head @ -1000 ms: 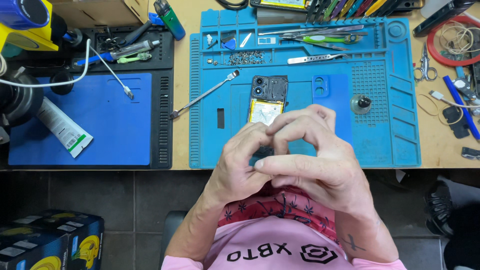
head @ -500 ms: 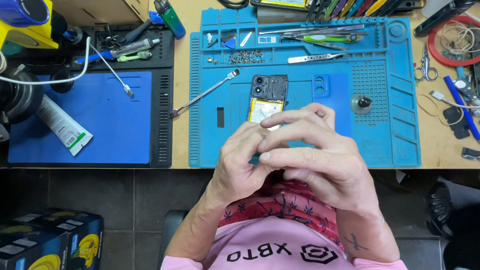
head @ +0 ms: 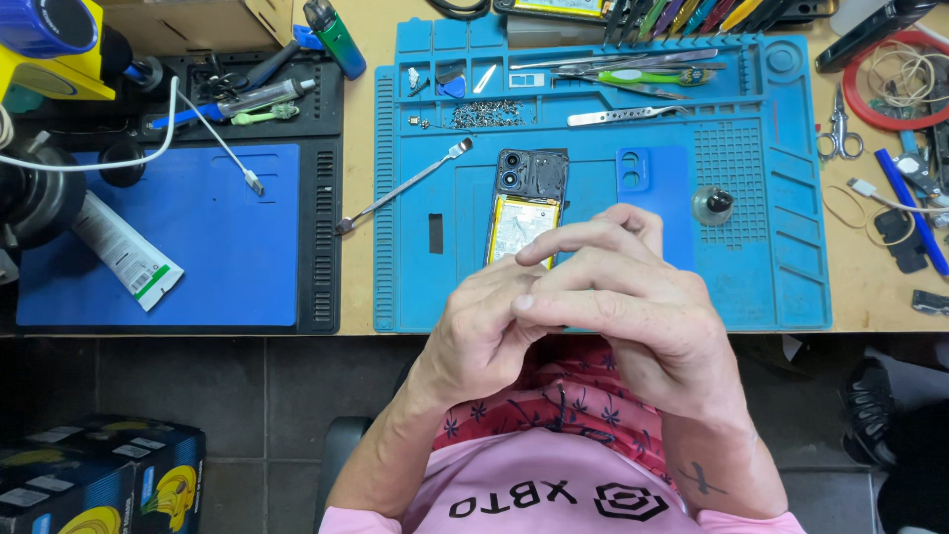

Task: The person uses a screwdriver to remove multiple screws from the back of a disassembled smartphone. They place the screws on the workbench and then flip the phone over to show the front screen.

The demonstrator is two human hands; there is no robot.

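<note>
While both hands are meeting above the mat's (head: 791, 297) near edge, the left hand (head: 484, 331) and right hand (head: 633, 316) are curling fingers together, perhaps pinching something tiny; I cannot tell what. They are partly hiding the opened phone (head: 526, 203) lying just beyond. A spudger (head: 400, 186) and blue cover (head: 652, 188) are flanking it.
</note>
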